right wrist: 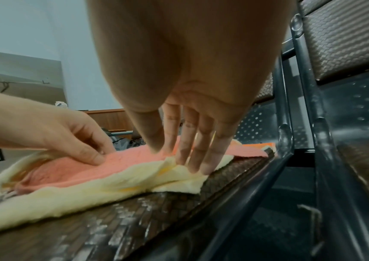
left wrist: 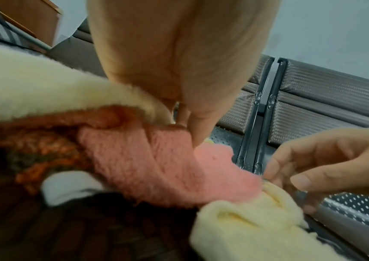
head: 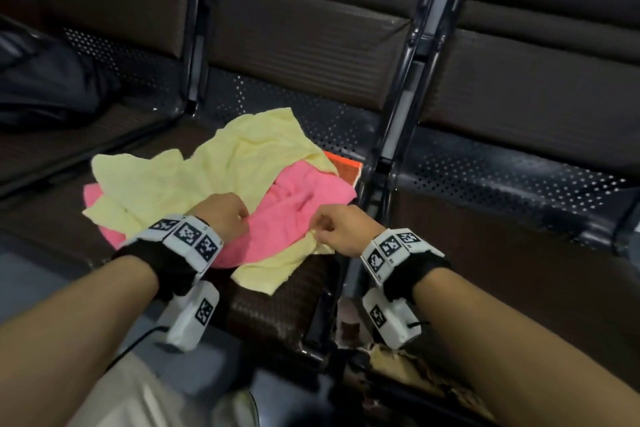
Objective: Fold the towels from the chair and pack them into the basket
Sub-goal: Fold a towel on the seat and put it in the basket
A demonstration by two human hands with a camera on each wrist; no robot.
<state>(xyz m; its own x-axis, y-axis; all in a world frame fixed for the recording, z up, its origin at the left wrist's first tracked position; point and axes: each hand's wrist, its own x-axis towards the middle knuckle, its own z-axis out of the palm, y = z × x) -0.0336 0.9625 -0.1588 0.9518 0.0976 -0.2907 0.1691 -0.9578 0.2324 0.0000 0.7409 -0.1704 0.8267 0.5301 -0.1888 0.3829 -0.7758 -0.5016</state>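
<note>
Nothing folded yet, judging by the head view: yellow towels (head: 194, 177) and one pink towel (head: 294, 218) heaped loose near the front edge of the bench (head: 277, 302), the pink one sandwiched between yellow layers; whether two or three yellow pieces, hard to say. No basket in sight, so all packing left to do. Two hands at work: left hand (head: 221, 215) curled down on the pink cloth, right hand (head: 341, 232) pinching a yellow edge near the bench's right edge. An orange flat thing (head: 343, 166) peeking out behind the heap. From the left wrist: fingertips pressed narrow into the pink towel (left wrist: 156, 173), yellow above and below it. From the right wrist: fingers (right wrist: 201, 155) fairly straight, tips and thumb gathering a yellow fold (right wrist: 172, 167) at the pink towel's edge.
</note>
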